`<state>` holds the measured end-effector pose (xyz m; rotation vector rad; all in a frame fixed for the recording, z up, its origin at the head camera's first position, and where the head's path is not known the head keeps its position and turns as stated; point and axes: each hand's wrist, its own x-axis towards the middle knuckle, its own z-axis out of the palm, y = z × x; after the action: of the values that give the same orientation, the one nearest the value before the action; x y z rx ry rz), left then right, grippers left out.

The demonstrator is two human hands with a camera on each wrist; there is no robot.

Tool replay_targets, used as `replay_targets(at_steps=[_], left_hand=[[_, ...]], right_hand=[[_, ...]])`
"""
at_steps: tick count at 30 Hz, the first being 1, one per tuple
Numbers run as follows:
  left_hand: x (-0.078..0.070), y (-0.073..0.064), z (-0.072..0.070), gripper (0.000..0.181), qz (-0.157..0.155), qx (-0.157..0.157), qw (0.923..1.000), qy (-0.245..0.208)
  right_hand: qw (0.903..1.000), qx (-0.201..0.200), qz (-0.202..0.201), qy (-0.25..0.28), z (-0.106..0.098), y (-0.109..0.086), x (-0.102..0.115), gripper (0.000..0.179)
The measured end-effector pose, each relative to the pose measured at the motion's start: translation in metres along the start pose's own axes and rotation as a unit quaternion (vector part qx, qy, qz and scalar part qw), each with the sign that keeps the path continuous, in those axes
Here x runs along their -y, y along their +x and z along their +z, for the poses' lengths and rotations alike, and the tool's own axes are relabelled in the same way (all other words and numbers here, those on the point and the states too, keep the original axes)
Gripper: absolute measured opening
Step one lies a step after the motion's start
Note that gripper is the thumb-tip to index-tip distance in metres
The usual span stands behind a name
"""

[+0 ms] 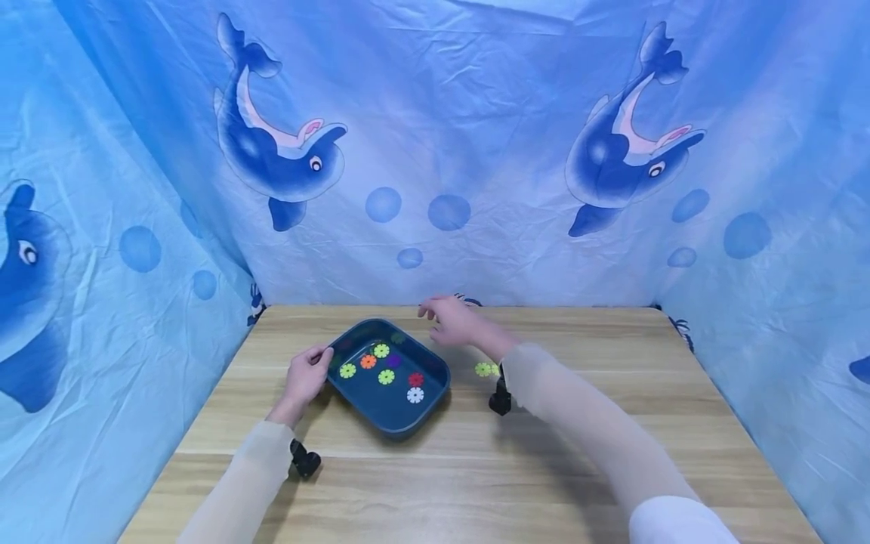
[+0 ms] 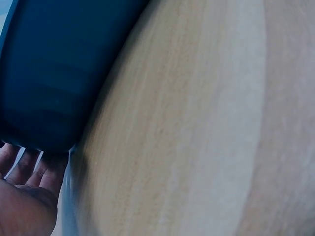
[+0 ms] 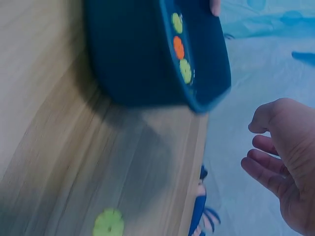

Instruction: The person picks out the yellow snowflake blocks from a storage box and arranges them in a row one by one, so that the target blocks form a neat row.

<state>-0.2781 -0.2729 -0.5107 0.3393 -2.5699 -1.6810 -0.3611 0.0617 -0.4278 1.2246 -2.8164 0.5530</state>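
A dark blue plastic basin [image 1: 381, 414] stands on the table. My left hand [image 1: 306, 378] grips its left corner at the rim; in the left wrist view, the fingers [image 2: 51, 179] reach under the basin's edge. Inside lie several flower-shaped plastic discs: yellow-green ones, an orange disc [image 1: 368, 362], a purple disc [image 1: 393, 361], a red disc [image 1: 416, 379] and a white disc [image 1: 415, 395]. My right hand [image 1: 455, 320] hovers beyond the basin's far right side, fingers loosely bent, holding nothing. In the right wrist view, a gap separates thumb and fingers.
On the table right of the basin, below my right wrist, lie yellow-green discs [image 1: 482, 369], partly covered by the sleeve. The wood-grain table [image 1: 435, 491] meets a blue cloth backdrop [image 1: 503, 264] with dolphins at the back and sides. Each wrist carries a small black camera [image 1: 501, 400].
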Motion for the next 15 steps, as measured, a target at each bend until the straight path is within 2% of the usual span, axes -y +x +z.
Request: replay_targets(at_steps=[7, 15], left_hand=[[0.002, 0.001, 0.003, 0.042, 0.002, -0.007, 1.0, 0.007], [0.003, 0.004, 0.002, 0.042, 0.006, -0.012, 0.9999, 0.002]], right_hand=[[0.9991, 0.004, -0.043, -0.001, 0.011, 0.018, 0.023, 0.032], [0.997, 0.034, -0.066, -0.024, 0.019, 0.039, 0.056, 0.031]])
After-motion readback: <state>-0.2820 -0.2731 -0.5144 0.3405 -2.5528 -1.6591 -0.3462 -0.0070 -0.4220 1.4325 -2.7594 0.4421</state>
